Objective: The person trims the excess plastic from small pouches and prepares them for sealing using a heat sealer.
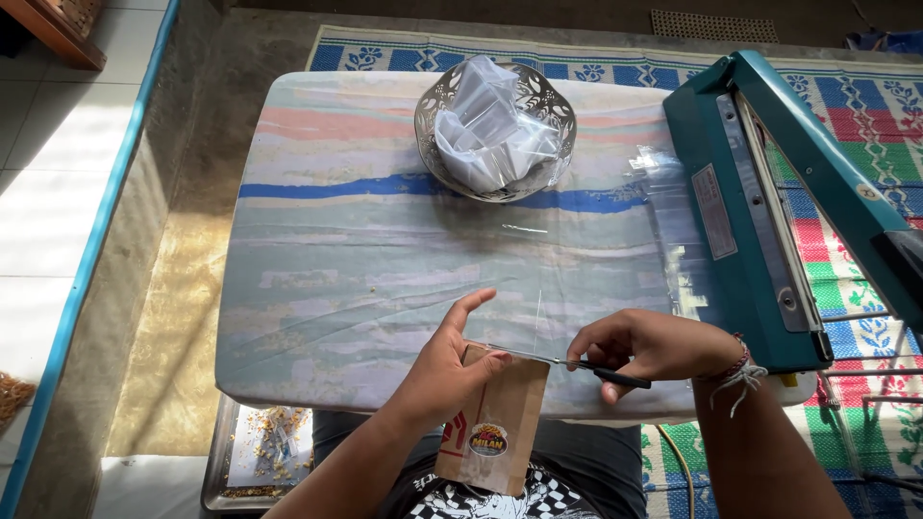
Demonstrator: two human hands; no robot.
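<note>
Standing upright at the near edge of the counter (346, 288), a brown paper pouch (495, 418) is being gripped by the left hand (447, 370), while the right hand (639, 346) is grasping dark-handled scissors (567, 363) lying across its top. Farther out, a metal bowl (433, 106) of clear bags (490, 130) is sitting near the far edge, and a teal sealing machine (760, 211) is occupying the right edge.

Left grip (452, 370) half-open, fingers raised; right grip (639, 348) curled closed, knuckles up.
</note>
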